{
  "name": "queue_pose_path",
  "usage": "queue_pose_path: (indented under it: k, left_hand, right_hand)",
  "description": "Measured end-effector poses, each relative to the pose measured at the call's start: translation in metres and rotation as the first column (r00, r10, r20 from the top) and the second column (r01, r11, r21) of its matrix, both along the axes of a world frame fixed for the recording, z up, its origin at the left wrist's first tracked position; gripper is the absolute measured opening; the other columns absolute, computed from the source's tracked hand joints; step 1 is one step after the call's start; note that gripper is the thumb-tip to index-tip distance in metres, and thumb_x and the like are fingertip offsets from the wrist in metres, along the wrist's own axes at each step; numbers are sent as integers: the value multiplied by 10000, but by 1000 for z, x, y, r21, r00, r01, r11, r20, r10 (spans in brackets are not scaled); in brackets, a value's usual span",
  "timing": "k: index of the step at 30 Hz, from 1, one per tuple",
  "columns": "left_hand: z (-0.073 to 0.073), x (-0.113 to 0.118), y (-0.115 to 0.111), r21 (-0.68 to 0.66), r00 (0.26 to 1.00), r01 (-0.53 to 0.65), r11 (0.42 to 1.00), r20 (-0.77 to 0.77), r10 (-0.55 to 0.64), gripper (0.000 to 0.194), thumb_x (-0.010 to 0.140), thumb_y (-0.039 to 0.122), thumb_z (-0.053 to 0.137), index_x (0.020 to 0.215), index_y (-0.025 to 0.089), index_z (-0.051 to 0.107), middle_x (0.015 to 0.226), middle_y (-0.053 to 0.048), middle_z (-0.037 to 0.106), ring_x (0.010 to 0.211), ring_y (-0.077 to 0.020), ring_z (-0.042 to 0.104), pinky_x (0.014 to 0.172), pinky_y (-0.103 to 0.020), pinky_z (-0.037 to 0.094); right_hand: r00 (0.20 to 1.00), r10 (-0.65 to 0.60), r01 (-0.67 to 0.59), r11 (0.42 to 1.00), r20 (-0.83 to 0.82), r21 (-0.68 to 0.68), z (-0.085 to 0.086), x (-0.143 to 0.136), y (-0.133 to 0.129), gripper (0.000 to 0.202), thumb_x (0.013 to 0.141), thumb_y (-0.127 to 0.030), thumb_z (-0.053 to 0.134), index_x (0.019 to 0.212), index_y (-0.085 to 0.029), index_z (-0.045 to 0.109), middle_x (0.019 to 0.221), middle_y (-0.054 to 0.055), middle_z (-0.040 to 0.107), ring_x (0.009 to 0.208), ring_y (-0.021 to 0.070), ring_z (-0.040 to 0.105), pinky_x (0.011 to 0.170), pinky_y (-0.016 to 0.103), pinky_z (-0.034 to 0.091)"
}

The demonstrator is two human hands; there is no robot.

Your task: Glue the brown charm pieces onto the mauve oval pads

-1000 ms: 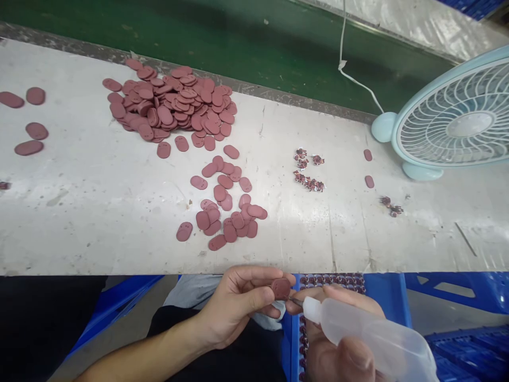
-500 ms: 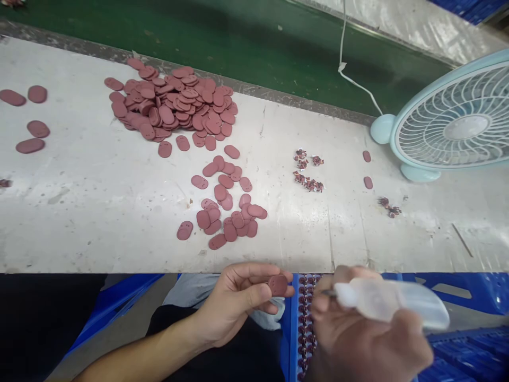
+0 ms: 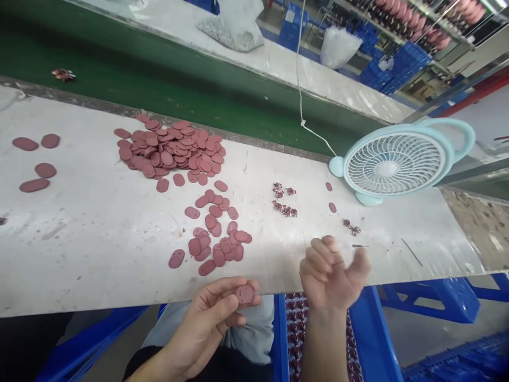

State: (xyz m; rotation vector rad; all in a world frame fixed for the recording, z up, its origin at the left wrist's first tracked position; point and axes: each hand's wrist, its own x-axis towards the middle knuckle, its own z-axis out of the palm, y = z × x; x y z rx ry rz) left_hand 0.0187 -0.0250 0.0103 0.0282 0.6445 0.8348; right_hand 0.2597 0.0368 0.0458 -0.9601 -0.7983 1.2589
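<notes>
Our right hand (image 3: 332, 276), now emptied, hangs loosely open over the near counter (image 3: 270, 268), free to grasp, while our left hand (image 3: 201, 323) pinches one reddish oval piece (image 3: 245, 294).

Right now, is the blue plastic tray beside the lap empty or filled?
The blue plastic tray isn't empty: rows of small dark-red pieces show either side of the right forearm. Whether it's full, I cannot tell.
</notes>
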Motion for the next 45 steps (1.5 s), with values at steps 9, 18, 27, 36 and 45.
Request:
queue_pose_path:
  k: [9, 18, 27, 36, 45]
  left_hand:
    - [15, -4, 1, -27, 996, -72, 997, -54, 71, 270, 753, 253, 851, 1003, 173, 786, 1146, -144, 776, 941, -236, 761, 628, -196, 577]
    - [17, -13, 2, 18, 996, -54, 998, -69, 55, 254, 756, 285, 848, 981, 185, 784, 1106, -124, 789, 919, -235, 762, 620, -203, 570]
    - [13, -8, -6, -8, 996, 48, 999, -76, -49, 249, 772, 278, 834, 986, 164, 780, 1116, -155, 781, 925, -244, 759, 624, -208, 562]
    - [8, -1, -5, -13, 988, 108, 994, -110, -109, 213, 788, 253, 816, 984, 174, 790, 1124, -138, 781, 861, -218, 759, 621, -206, 569]
    - [-3, 2, -5, 68, 993, 111, 992, -40, -108, 176, 829, 210, 778, 1004, 206, 794, 1183, -129, 768, 950, -230, 762, 657, -188, 576]
  right_hand:
    - [-404, 41, -243, 958, 914, -151, -10, -25, 114, 706, 967, -593, 452, 1544, -193, 377, 1650, 131, 291, 1530, 414, 168, 1215, 638, 198]
    - [-479, 70, -266, 938, 875, -221, -23, -25, 42, 763, 993, -621, 342, 1593, -159, 251, 1684, 143, 182, 1558, 334, 137, 1239, 544, 233]
    - [-134, 12, -67, 998, 991, -21, 15, -15, -22, 541, 1016, -444, 442, 1510, -228, 393, 1561, 146, 423, 1450, 327, 390, 1144, 555, 405]
    - [-184, 245, 111, 967, 952, -228, 8, 0, -30, 328, 1006, -329, 448, 1245, -214, 640, 1126, 100, 655, 924, 246, 679, 800, 400, 549]
    - [447, 56, 280, 939, 893, -199, 29, -5, -71, 141, 846, -336, 739, 929, -231, 693, 824, 23, 718, 702, 185, 696, 607, 279, 581]
